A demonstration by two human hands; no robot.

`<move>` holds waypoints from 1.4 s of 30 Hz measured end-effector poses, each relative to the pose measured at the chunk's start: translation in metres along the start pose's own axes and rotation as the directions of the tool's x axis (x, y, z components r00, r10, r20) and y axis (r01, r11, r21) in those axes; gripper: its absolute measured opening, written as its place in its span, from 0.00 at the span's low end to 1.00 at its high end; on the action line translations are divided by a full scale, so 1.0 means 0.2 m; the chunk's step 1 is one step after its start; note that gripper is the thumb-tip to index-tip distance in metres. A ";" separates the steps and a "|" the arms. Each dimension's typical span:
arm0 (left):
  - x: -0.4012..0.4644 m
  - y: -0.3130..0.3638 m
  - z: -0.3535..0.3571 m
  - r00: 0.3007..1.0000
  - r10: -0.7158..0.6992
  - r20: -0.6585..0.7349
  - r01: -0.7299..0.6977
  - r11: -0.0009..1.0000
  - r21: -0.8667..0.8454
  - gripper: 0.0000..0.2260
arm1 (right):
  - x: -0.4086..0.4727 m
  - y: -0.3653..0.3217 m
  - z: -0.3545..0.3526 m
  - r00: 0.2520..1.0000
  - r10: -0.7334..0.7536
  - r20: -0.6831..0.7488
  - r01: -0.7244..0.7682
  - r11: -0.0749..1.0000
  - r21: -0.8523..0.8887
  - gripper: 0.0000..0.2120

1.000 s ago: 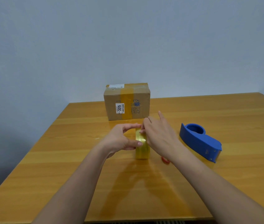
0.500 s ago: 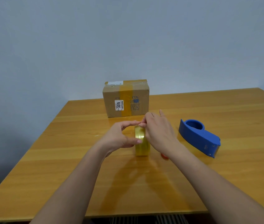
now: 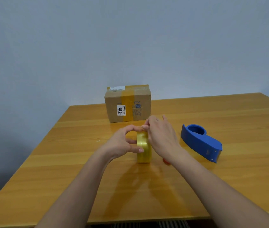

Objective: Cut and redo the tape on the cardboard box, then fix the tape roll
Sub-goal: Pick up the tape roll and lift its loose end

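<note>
The yellow tape roll [image 3: 144, 148] stands on its edge near the middle of the wooden surface [image 3: 229, 186], its tread facing the camera. The left hand [image 3: 122, 143] grips it from the nine o'clock side, thumb laid across the near face of the tread and fingers arched over the top. The right hand [image 3: 161, 137] comes in from three o'clock, its fingertips pinched together at the roll's top edge, touching the left fingertips there; whether a loose tape end sits between them is too small to tell. At twelve o'clock from the roll, near the far edge, stands the cardboard box [image 3: 128, 103], closed, with a yellow tape band over its top and front and a white label. At three o'clock, apart from the right hand, lies a blue tape dispenser [image 3: 202, 142]. A small red-orange object [image 3: 166, 161] peeks out under the right wrist.
</note>
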State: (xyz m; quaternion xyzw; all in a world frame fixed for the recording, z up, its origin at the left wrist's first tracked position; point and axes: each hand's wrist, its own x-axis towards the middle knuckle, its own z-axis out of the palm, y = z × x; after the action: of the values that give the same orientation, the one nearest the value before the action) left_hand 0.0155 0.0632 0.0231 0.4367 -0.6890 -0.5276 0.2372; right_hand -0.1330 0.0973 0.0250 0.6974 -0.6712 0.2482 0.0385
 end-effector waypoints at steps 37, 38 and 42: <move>0.04 -0.04 0.06 0.936 0.185 -0.298 -0.174 0.983 0.065 0.04 | 0.00 0.15 0.02 0.994 0.043 0.096 -0.090 0.821 0.565 0.08; 0.04 -0.05 0.06 0.931 0.200 -0.304 -0.181 0.979 0.091 0.04 | -0.01 0.15 0.02 0.996 0.038 0.075 -0.074 0.820 0.568 0.07; 0.04 -0.06 0.06 0.887 0.288 -0.360 -0.227 0.953 0.202 0.03 | -0.01 0.14 0.02 0.999 0.024 0.029 -0.035 0.832 0.553 0.06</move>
State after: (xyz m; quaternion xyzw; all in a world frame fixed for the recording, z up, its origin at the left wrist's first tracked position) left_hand 0.0062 0.0613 0.0076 0.4534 -0.7194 -0.3402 0.4015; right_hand -0.1595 0.0948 0.0131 0.6708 -0.5818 0.4250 -0.1756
